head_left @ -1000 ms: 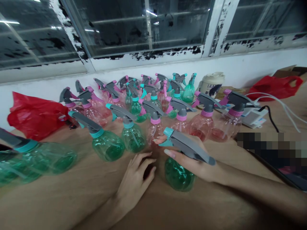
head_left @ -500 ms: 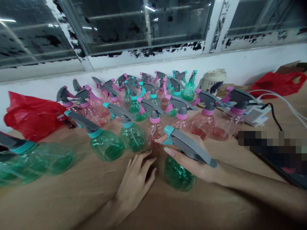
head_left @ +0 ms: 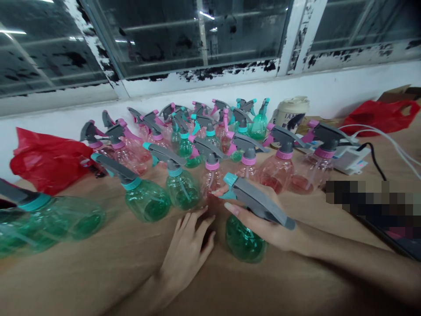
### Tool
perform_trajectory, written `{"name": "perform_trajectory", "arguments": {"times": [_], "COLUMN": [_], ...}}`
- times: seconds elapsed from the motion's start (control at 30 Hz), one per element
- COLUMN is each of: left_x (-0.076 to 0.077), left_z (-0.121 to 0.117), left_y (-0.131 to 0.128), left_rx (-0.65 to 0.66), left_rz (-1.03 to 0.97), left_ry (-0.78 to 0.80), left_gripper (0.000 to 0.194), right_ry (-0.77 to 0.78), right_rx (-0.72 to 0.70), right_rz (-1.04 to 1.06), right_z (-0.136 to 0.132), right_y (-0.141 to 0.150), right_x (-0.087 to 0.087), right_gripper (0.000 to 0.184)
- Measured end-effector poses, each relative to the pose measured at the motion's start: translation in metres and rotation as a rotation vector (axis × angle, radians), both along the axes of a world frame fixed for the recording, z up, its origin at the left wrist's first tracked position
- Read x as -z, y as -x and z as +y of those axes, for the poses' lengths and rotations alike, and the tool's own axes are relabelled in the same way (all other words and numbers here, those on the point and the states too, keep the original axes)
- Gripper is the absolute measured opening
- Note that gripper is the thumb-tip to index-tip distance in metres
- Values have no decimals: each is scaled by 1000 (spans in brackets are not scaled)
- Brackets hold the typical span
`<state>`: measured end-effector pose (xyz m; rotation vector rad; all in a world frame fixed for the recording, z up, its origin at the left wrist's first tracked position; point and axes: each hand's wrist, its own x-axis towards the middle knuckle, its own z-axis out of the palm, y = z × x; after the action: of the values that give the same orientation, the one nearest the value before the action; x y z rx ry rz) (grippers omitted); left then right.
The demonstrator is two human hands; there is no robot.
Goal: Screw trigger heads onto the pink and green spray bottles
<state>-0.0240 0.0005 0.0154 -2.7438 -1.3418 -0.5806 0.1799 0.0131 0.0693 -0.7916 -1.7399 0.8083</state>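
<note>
My right hand (head_left: 263, 215) is wrapped round the neck of a green spray bottle (head_left: 245, 241) with a grey and teal trigger head. The bottle stands upright on the wooden table, and my fingers partly cover its neck. To its left my left hand (head_left: 189, 241) rests on the tabletop with its fingers apart, holding nothing. Just beyond the left hand is another green spray bottle (head_left: 182, 188), with a second green bottle (head_left: 148, 199) beside it. A clear pink spray bottle (head_left: 210, 177) stands behind the right hand's fingertips.
Several pink and green spray bottles (head_left: 158, 136) crowd toward the wall. More green bottles (head_left: 66, 219) stand at the left, near a red plastic bag (head_left: 49, 162). At the right are a paper cup (head_left: 292, 112), another red bag (head_left: 381, 116), white cables (head_left: 388, 134) and a blurred-out dark device (head_left: 371, 210).
Almost nothing differs. The view has shifted very slightly, while both hands and the held spray bottle keep their places.
</note>
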Motion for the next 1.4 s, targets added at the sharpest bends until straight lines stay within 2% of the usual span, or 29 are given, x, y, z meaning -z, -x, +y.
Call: {"name": "perform_trajectory", "arguments": {"times": [0.53, 0.7, 0.9, 1.0, 1.13, 1.4], "left_x": [2, 2, 1, 2, 2, 4], "left_z": [0, 1, 1, 1, 1, 1], "left_y": [1, 1, 2, 2, 2, 3], "left_rx": [-9, -14, -5, -5, 5, 10], "left_rz": [50, 70, 64, 68, 62, 61], "left_ry": [-2, 56, 69, 60, 58, 47], "left_gripper": [28, 29, 31, 33, 35, 30], "right_ry": [-38, -35, -27, -42, 25, 26], "right_rx": [35, 66, 34, 45, -21, -31], "right_rz": [-48, -87, -126, -138, -131, -70], "right_z": [0, -3, -8, -10, -7, -4], "right_y": [-1, -2, -6, -8, -8, -5], "right_x": [-5, -12, -19, -18, -14, -8], "right_gripper": [18, 15, 14, 16, 13, 23]}}
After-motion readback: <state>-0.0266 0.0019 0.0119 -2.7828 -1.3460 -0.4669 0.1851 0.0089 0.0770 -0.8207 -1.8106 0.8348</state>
